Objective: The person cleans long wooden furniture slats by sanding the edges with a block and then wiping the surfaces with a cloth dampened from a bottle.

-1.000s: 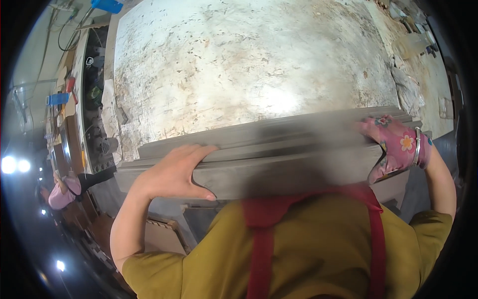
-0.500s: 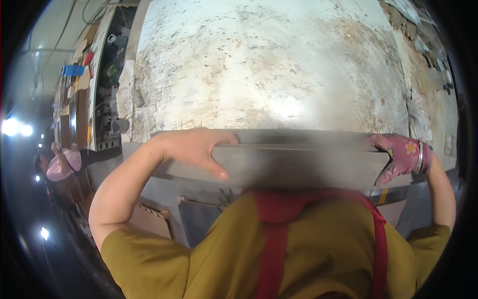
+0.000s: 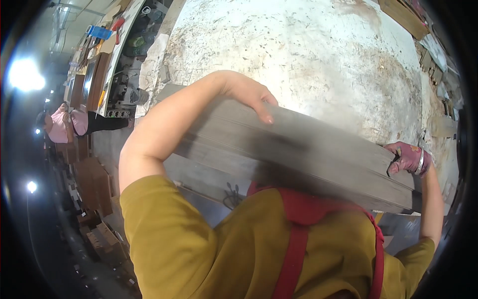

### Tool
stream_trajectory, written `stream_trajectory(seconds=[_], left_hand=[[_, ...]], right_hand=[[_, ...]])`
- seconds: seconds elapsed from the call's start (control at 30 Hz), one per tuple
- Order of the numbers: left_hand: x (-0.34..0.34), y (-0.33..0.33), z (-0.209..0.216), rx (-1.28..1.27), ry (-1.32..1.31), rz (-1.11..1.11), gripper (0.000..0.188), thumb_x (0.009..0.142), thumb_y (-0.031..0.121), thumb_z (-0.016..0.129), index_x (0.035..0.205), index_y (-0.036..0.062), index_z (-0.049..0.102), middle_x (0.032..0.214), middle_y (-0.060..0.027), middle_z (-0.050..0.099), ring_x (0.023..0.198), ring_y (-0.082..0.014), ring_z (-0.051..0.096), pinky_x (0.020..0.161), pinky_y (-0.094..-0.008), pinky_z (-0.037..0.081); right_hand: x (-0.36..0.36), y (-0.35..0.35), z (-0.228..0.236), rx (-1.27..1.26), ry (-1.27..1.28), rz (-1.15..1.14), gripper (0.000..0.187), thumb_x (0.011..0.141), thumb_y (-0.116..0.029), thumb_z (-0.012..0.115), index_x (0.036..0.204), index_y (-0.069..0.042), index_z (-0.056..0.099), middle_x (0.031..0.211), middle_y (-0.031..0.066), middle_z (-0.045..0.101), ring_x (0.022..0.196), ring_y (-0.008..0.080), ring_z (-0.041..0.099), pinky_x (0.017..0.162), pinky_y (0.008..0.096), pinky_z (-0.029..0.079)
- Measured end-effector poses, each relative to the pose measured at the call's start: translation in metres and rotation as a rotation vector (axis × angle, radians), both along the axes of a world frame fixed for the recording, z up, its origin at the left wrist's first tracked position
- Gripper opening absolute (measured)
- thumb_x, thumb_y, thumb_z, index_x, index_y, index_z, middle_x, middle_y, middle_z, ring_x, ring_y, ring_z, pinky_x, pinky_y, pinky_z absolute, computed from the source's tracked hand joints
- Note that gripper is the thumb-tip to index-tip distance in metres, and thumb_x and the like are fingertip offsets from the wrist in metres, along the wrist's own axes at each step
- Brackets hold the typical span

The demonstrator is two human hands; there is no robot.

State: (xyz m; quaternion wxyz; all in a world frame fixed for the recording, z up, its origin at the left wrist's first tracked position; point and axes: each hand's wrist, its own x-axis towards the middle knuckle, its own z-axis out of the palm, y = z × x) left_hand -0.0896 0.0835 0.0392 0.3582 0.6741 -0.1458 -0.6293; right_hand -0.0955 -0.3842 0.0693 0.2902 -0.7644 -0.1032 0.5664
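Note:
A long grey board [image 3: 323, 149] with lines along its length lies slantwise in front of my body, its left end farther from me than its right. I cannot tell whether it is one piece or several stacked. My bare left hand [image 3: 247, 93] is hooked over the far edge, thumb on the upper face and the other fingers partly hidden behind it. On my right hand [image 3: 411, 158] is a pink flowered glove; it clasps the board near the right end, thumb on the face and fingers beyond the edge.
Beyond the board spreads a stained whitish worktable [image 3: 298, 60]. A cardboard piece [image 3: 406, 17] and clutter line its right side. At the left stand a shelf with a blue box [image 3: 99, 32], and a person in pink [image 3: 62, 123]. Brown boxes [image 3: 94, 184] sit lower left.
The board has turned from nearly level to slanting, its broad face now showing more. My left hand has moved up and to the right along it; my right hand has gone slightly down.

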Motion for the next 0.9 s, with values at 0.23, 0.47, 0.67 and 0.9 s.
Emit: stream_trajectory(seconds=[0.23,0.47,0.67,0.9], left_hand=[[0.025,0.001,-0.009,0.069,-0.171,0.102,0.041,0.085,0.039,0.070,0.107,0.0050,0.066,0.094,-0.0010,0.067,0.088,-0.0090,0.058,0.079,-0.0246,0.046],[0.001,-0.001,-0.020,0.144,-0.393,0.098,0.074,0.083,0.053,0.066,0.138,0.0070,0.045,0.134,-0.0206,0.050,0.127,-0.0300,0.045,0.104,-0.0375,0.037],[-0.086,-0.004,0.025,0.070,-0.860,-0.106,0.086,0.074,0.047,0.073,0.142,0.0068,0.038,0.146,-0.0215,0.033,0.135,-0.0330,0.033,0.107,-0.0413,0.033],[-0.132,-0.022,0.028,0.222,-0.921,-0.065,0.088,0.066,0.039,0.078,0.140,0.0092,0.041,0.129,-0.0150,0.049,0.116,-0.0315,0.050,0.095,-0.0413,0.039]], right_hand=[[0.029,-0.001,-0.029,0.214,0.103,-0.146,0.050,0.066,-0.013,0.077,0.112,0.003,0.064,0.088,0.0004,0.067,0.080,0.0073,0.056,0.073,0.0242,0.047],[0.037,-0.015,-0.066,0.210,0.194,-0.124,0.053,0.070,-0.024,0.077,0.113,0.003,0.064,0.099,0.0033,0.068,0.088,0.0097,0.059,0.080,0.0248,0.047],[0.034,-0.007,-0.078,0.256,0.204,-0.209,0.058,0.070,-0.016,0.076,0.121,0.006,0.058,0.100,0.0043,0.067,0.088,0.0096,0.059,0.082,0.0256,0.047],[0.034,0.011,-0.077,0.047,-0.114,-0.162,0.050,0.070,-0.015,0.077,0.116,-0.003,0.062,0.077,0.0012,0.060,0.070,0.0069,0.052,0.062,0.0247,0.045]])
